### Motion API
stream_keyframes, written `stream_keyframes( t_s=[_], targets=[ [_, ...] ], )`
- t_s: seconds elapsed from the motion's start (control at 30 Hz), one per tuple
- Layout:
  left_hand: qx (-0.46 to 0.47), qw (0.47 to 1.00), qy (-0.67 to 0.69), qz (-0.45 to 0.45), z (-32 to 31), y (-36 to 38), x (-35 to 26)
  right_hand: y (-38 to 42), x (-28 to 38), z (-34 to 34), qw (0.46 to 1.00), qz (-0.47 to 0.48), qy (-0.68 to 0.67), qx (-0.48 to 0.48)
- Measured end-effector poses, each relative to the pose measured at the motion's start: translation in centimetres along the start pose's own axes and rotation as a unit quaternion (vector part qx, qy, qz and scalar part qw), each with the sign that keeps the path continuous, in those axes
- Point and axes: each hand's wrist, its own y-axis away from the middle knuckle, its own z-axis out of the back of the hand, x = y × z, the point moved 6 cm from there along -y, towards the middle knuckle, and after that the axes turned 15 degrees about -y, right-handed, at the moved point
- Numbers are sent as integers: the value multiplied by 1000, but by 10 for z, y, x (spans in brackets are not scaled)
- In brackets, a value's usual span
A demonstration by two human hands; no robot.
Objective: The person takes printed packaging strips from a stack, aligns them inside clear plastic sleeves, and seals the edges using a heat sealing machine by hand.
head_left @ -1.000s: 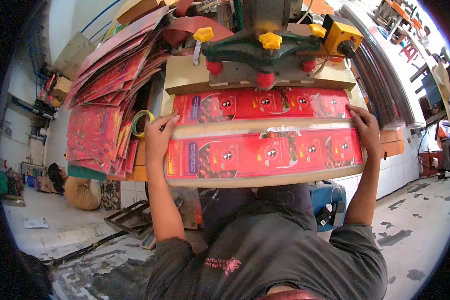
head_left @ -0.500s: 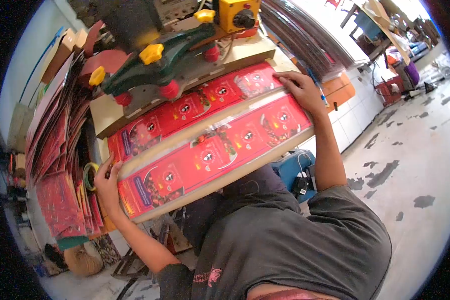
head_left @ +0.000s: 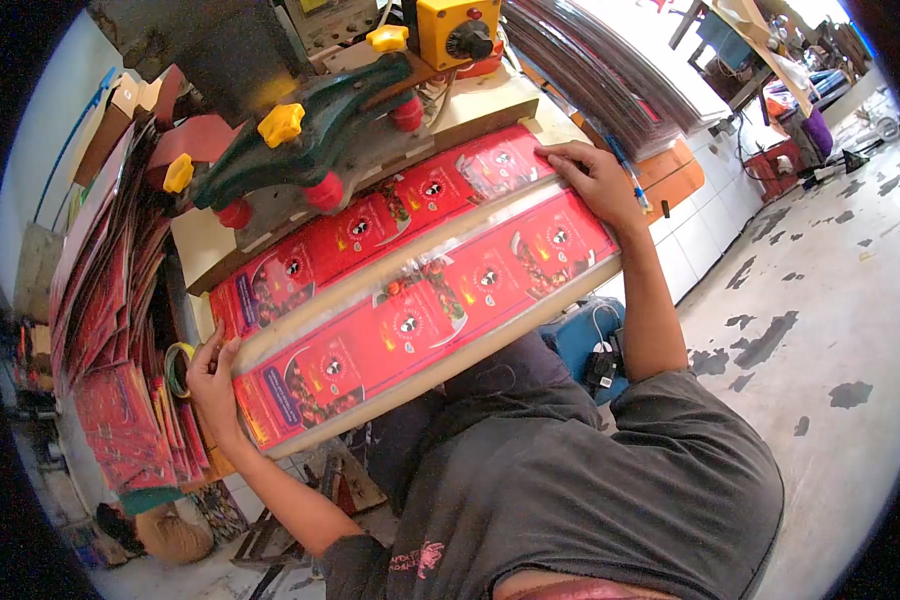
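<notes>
A long red printed plastic sheet [head_left: 448, 287], with two rows of food pictures and a pale band between them, lies across the table before me. At its left end, my left hand [head_left: 213, 385] grips the edge with thumb and bent fingers. My right hand [head_left: 595, 185] pinches the far right end, fingers closed near the upper corner. The sheet's upper row runs along the front of a press with a dark green clamp arm [head_left: 310, 135], yellow knobs [head_left: 281, 125] and red rubber feet [head_left: 322, 192].
A leaning stack of red printed sheets [head_left: 120, 300] stands on the left, near a roll of tape [head_left: 177, 369]. Another tall stack [head_left: 600, 80] lies at upper right. A yellow control box [head_left: 457, 30] sits on the press. A blue stool [head_left: 580, 345] with a black charger is below.
The view has shifted slightly, so the press and sheet appear a little further left. Both hands keep their places at the sheet's ends.
</notes>
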Motion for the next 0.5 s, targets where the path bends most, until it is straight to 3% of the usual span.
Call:
stream_keyframes(
  t_s=[0.5],
  targets=[
    [2,1000,26,18,3,5,-12,1,8,-2,999,-13,9,-28]
  ],
)
